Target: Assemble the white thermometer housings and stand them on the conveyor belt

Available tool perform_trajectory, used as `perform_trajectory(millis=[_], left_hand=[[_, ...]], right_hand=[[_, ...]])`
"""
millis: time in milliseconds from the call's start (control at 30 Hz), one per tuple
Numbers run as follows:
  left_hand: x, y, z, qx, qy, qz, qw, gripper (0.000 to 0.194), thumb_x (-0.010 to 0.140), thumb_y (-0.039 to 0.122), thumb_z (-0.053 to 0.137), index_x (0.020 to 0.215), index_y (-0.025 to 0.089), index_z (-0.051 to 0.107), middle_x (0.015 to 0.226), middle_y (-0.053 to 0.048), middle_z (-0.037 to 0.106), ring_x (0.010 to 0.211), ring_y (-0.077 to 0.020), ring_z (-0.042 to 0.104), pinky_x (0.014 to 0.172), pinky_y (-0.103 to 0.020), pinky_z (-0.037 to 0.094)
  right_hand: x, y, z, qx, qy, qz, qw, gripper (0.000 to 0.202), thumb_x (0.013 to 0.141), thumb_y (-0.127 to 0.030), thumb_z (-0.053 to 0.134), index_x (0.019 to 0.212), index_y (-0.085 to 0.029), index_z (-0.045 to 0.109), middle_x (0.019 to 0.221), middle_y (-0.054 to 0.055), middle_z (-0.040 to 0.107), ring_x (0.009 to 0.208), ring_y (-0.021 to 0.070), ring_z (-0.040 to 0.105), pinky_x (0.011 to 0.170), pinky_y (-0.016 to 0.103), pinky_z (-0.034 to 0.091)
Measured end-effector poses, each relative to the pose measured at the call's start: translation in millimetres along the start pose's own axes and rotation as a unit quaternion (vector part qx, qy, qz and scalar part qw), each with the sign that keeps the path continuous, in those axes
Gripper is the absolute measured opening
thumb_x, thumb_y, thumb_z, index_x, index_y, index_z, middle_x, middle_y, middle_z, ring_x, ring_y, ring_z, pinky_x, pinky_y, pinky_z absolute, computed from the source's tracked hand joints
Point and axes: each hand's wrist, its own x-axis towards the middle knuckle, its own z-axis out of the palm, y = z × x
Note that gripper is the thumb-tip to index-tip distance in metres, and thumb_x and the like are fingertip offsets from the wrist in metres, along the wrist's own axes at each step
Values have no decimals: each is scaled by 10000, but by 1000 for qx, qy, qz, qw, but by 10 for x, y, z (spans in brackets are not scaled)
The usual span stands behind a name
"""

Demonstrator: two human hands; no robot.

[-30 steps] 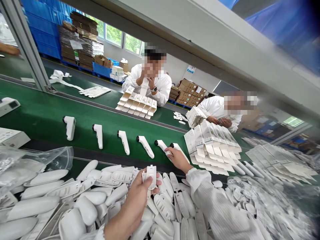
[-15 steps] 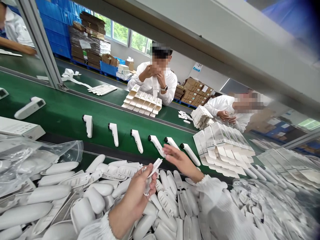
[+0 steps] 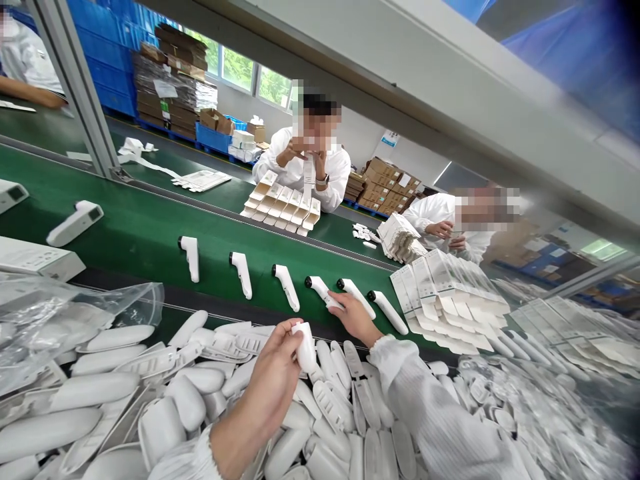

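Note:
My left hand [image 3: 280, 370] is closed on a white plastic handle cover [image 3: 304, 348], its smooth rounded face toward me, above the pile of loose covers. Farther forward, my right hand [image 3: 354, 316] has its fingers on the handle of a white infrared thermometer [image 3: 318, 289] with a black tip, which lies on the green belt [image 3: 135, 243]. The grip's underside is hidden by the hand. Beside it on the right is another thermometer [image 3: 357, 298], partly behind my fingers. Several more lie in a row to the left.
Loose white covers [image 3: 95, 387] fill the near side. Clear plastic bags [image 3: 120, 303] lie at left and right. Folded white boxes [image 3: 445, 293] stand right of the thermometers. Two co-workers in white handle boxes across the belt; another person's arm shows far left. A metal post [image 3: 75, 87] rises at left.
My right hand has come down onto the thermometer's handle. My left hand has turned the cover so its smooth outer face shows. The thermometers have shifted right along the belt.

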Motion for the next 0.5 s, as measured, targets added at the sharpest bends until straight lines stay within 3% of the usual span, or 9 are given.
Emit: perform_trajectory(millis=[100, 167, 333, 433, 500], left_hand=[[25, 9, -31, 42, -13, 23, 999, 367, 640, 376, 823, 882, 199, 612, 928, 7, 597, 891, -143, 553, 808, -267, 467], [48, 7, -53, 73, 8, 36, 997, 385, 620, 405, 836, 853, 195, 612, 925, 0, 614, 911, -152, 569, 834, -274, 464], [44, 6, -55, 102, 21, 40, 994, 404, 572, 371, 869, 829, 189, 615, 786, 9, 621, 799, -143, 606, 838, -284, 488], [22, 45, -61, 165, 11, 78, 983, 347, 624, 373, 842, 826, 189, 628, 806, -2, 641, 807, -160, 641, 814, -279, 501], [21, 94, -82, 230, 6, 121, 966, 298, 665, 382, 813, 813, 197, 631, 812, -7, 658, 789, -163, 647, 731, -248, 492]], right_hand=[[16, 86, 101, -137, 4, 10, 990, 501, 901, -265, 578, 1389, -160, 529, 1243, 136, 647, 1142, 286, 602, 977, 370, 448], [24, 78, 138, -195, 5, 26, 981, 406, 935, -308, 551, 1305, -146, 586, 1202, 144, 664, 1113, 283, 616, 946, 347, 454], [45, -17, 41, -233, 16, 48, 971, 318, 963, -357, 521, 1140, -129, 653, 1122, 185, 672, 1090, 311, 608, 916, 376, 453], [-68, -236, -131, -153, 36, 32, 987, 399, 958, -424, 523, 1233, -152, 620, 1241, 192, 618, 1161, 320, 561, 953, 420, 441], [-203, -469, -229, 4, -16, -25, 1000, 466, 949, -479, 520, 1321, -203, 568, 1295, 140, 597, 1127, 271, 581, 948, 403, 459]])
